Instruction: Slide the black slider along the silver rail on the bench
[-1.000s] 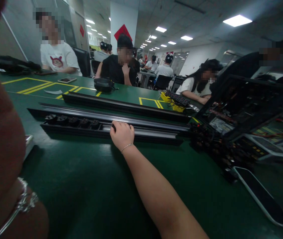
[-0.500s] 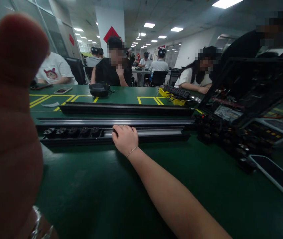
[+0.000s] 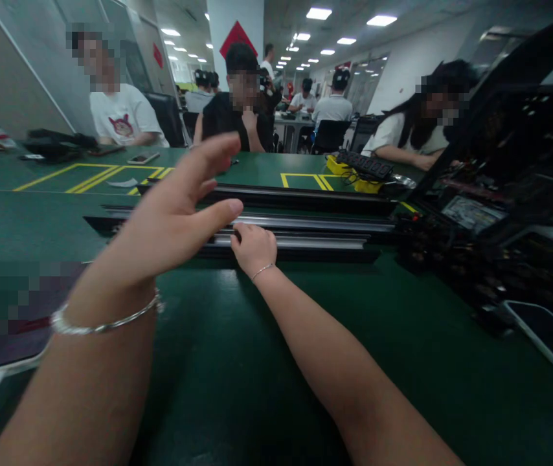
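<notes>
My left hand (image 3: 164, 226) is raised in front of me, fingers extended and thumb apart, with nothing in it. Farther forward, my right hand (image 3: 256, 248) rests on the nearest long black channel (image 3: 325, 254), its fingers curled over the inside. A small dark part shows between thumb and fingers, too covered to name. The channel has a silvery inner face, and my left hand hides its left portion. Just behind it lies a long silver-and-black rail (image 3: 325, 223). Parallel to both, farther back, is another black channel (image 3: 305, 196).
Black parts are heaped (image 3: 432, 265) at the right, near a dark open case (image 3: 524, 149) and a phone (image 3: 548, 343). A black power strip (image 3: 366, 166) lies across yellow trays (image 3: 337, 165). Another phone (image 3: 143, 158) lies on the far side. Several people sit beyond the green table (image 3: 237, 356).
My left hand has moved away from the camera, toward the channels, and now covers the row of round black sockets seen before. My right hand stays on the nearest channel. The view has shifted slightly.
</notes>
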Tool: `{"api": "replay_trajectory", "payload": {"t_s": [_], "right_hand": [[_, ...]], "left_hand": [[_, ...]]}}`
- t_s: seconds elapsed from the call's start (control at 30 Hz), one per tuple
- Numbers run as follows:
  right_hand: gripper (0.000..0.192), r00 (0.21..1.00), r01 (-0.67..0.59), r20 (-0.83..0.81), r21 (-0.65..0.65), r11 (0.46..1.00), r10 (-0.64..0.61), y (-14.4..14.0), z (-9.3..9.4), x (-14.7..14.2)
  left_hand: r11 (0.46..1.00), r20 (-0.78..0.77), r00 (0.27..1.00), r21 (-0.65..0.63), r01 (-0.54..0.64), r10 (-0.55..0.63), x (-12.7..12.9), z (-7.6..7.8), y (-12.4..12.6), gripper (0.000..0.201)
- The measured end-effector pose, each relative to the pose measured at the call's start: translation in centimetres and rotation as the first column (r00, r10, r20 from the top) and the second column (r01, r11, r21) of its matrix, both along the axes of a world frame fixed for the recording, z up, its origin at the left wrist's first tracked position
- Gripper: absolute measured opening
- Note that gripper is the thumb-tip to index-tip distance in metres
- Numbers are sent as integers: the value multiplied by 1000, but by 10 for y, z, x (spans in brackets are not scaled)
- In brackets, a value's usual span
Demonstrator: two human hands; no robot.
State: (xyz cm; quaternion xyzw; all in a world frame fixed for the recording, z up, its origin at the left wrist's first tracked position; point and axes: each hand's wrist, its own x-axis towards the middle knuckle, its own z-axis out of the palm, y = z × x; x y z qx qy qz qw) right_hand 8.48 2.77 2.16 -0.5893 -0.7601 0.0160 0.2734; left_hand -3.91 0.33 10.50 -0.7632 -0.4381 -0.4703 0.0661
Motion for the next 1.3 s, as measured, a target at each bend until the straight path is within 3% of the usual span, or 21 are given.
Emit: {"api": "replay_trajectory", "payload": {"t_s": [0.07, 0.13, 0.2, 0.23, 0.33, 0.6, 1.3], "right_hand": [[33, 1000, 28, -12, 5, 1000, -28, 0, 0, 0], [29, 998, 70, -11, 14, 997, -70, 1, -1, 1], [26, 997, 81, -12, 14, 997, -81, 2, -2, 1], [25, 997, 82, -12, 8, 997, -82, 2, -1, 1], [25, 996, 84, -2, -13, 996, -84, 3, 1, 3], [29, 996, 92, 22, -51, 994, -91, 5, 3, 5], [28, 994, 89, 73, -54, 995, -85, 5, 8, 16]], "left_hand": [[985, -27, 1000, -173, -17, 13, 1, -18, 5, 41], [957, -2, 987, -245, -154, 158, 2, -48, 12, 33], [943, -80, 975, -248, -220, 206, 4, -77, 17, 36], [949, -178, 968, -231, -214, 175, 4, -89, 18, 37], [937, -341, 923, -228, -265, 178, 7, -106, 17, 39], [915, -429, 884, -251, -315, 187, 11, -103, 12, 53], [906, -460, 868, -260, -333, 187, 14, -103, 10, 51]]}}
